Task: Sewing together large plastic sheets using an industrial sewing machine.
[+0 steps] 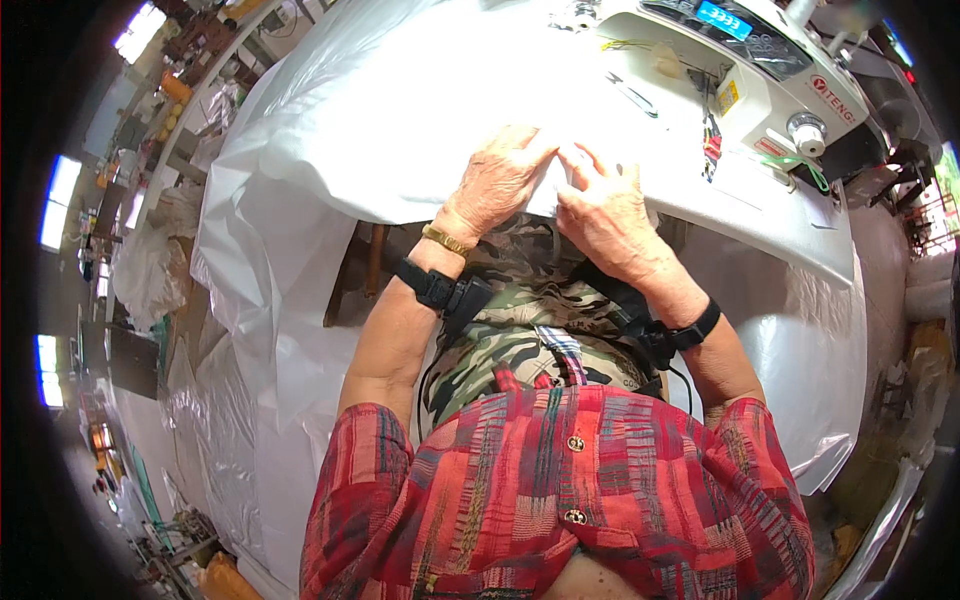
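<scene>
Centrally, two bare hands meet at the near edge of a white sheet, which lies over the bench and hangs in loose folds down its left side. The left hand comes in with its back uppermost; its fingers are drawn together and pinch the material near the edge, the thumb being largely hidden beneath. The right hand lies just beside it, with its fingers bent and partly apart, the tips on the white surface; glare conceals whether they are clamped on it. A narrow fold of the sheet stands between the two hands.

Beyond and to the right stands a white sewing machine, bearing a lit blue display on its upper face and a round knob at its end. A slim tool lies on the bench, before the machine; a red-and-black tool lies closer to the knob, near a loop of green cord.

Each wrist wears a black strap; the left also carries a gold-coloured band. Camouflage cloth covers the lap, below a red patterned shirt. Crumpled clear plastic lies at the far left.
</scene>
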